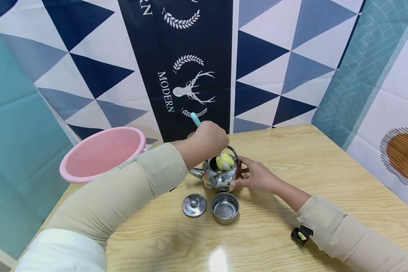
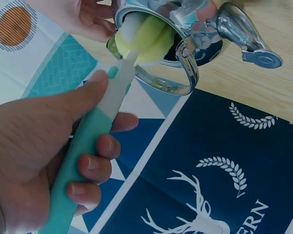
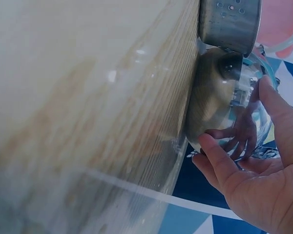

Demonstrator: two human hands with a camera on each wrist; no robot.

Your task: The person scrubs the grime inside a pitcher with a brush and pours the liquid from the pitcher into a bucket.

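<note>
My left hand point(image 1: 212, 139) grips the teal and white handle point(image 2: 90, 131) of a bottle brush. Its yellow and white sponge head point(image 2: 149, 38) is at the mouth of a shiny steel teapot point(image 1: 215, 180), partly inside it. The teapot stands uncovered on the table, spout pointing left in the head view. With thumb and fingers spread around the pot's side, my right hand point(image 1: 256, 175) holds it; the right wrist view shows the fingertips point(image 3: 210, 144) against the polished body. A steel lid point(image 1: 194, 205) and a perforated strainer basket point(image 1: 225, 208) sit in front of the teapot.
A pink basin point(image 1: 102, 151) stands at the table's left, partly behind my left sleeve. The wooden table point(image 1: 278, 151) meets a patterned wall covering point(image 1: 265, 75) at the back. A small black object point(image 1: 302, 235) hangs at my right sleeve.
</note>
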